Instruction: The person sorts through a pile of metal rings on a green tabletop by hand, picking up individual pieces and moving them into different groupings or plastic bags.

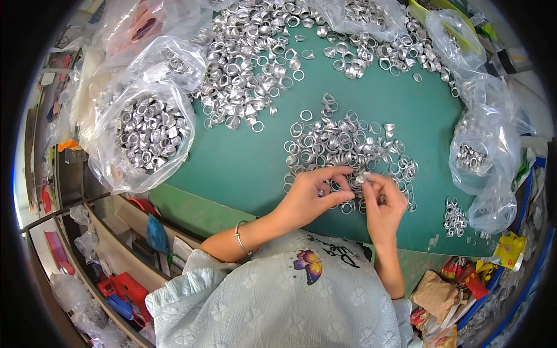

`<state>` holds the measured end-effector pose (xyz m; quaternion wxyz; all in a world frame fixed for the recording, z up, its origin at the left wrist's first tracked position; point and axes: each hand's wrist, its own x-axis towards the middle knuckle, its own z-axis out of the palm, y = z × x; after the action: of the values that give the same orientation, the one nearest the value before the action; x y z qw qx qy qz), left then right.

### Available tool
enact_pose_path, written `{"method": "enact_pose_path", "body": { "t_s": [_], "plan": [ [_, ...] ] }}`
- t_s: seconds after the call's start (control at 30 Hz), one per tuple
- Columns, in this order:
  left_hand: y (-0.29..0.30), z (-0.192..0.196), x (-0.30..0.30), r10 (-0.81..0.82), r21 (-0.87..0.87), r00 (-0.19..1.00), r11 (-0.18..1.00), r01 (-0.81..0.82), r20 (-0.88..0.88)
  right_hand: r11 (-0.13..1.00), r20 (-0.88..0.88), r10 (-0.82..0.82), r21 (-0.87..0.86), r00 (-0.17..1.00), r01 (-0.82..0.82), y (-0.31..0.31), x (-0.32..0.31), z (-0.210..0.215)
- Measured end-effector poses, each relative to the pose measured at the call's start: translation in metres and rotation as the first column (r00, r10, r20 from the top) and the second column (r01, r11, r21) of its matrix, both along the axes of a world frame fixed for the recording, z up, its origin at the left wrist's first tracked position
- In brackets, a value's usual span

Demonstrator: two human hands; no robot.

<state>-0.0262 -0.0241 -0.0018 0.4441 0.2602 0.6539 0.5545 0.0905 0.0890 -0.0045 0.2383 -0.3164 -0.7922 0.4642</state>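
Observation:
Over a heap of silver-coloured metal rings (342, 139), both my hands work close together. My right hand (384, 203) pinches a metal ring (361, 179) between thumb and fingertips; another bit of silver shows within its curled fingers. Beside it, my left hand (313, 194) is curled, with the index finger and thumb tips apart near that ring. Some silver metal (321, 193) shows inside the left hand's curl, seemingly rings, though partly hidden. Rings lie under and around both hands. A bracelet (242, 238) circles my left wrist.
A larger ring pile (249, 75) covers the far left of the green tabletop (232, 168). An open plastic bag of rings (104, 168) stands at left. More bagged rings (471, 156) and a small ring cluster (455, 217) lie at right. A yellow-green container (447, 8) sits far right.

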Motion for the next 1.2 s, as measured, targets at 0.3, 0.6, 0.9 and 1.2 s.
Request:
{"method": "enact_pose_path", "body": {
  "t_s": [0.3, 0.6, 0.9, 1.2],
  "plan": [
    [0.000, 0.005, 0.007, -0.019, 0.112, 0.995, 0.994, 0.008, 0.098, 0.999, -0.213, 0.052, 0.022, 0.976, -0.048, -0.010, 0.008, -0.002],
    [0.000, 0.014, 0.001, -0.142, 0.161, 0.962, 0.981, 0.106, 0.232, 0.998, -0.274, 0.065, 0.003, 0.960, -0.067, -0.012, 0.007, 0.000],
    [-0.001, 0.001, 0.002, -0.102, 0.181, 0.974, 0.981, 0.066, 0.202, 0.357, -0.419, -0.190, -0.872, 0.888, -0.335, -0.004, 0.018, -0.002],
    [-0.003, 0.002, 0.001, -0.094, 0.142, 0.962, 0.988, 0.059, 0.256, 0.105, -0.418, -0.331, -0.907, 0.846, -0.407, -0.003, 0.016, 0.005]
  ]
}}
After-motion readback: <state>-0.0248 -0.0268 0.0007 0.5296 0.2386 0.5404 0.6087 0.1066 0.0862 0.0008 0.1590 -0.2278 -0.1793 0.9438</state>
